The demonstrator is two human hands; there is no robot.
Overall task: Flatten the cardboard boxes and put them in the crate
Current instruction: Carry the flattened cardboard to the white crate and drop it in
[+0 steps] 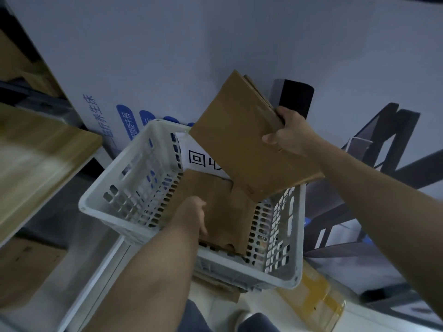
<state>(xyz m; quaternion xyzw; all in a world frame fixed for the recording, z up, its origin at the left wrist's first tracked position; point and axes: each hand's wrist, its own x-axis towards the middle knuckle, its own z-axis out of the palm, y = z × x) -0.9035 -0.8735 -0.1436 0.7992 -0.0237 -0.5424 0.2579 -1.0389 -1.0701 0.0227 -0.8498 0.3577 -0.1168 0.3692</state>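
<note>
A white slotted plastic crate stands on the floor in front of me. Inside it a flattened brown cardboard box leans upright, and my left hand reaches into the crate and presses against its left side. My right hand grips a second flattened brown cardboard box by its right edge, thumb on the near face, holding it tilted above the crate's far right part. A white label with black characters shows on the crate's far inner wall.
A big white printed carton rises behind the crate. A wooden tabletop lies at the left. More cardboard sticks out under the crate's near edge, and a taped brown box sits at the right. My shoe is below.
</note>
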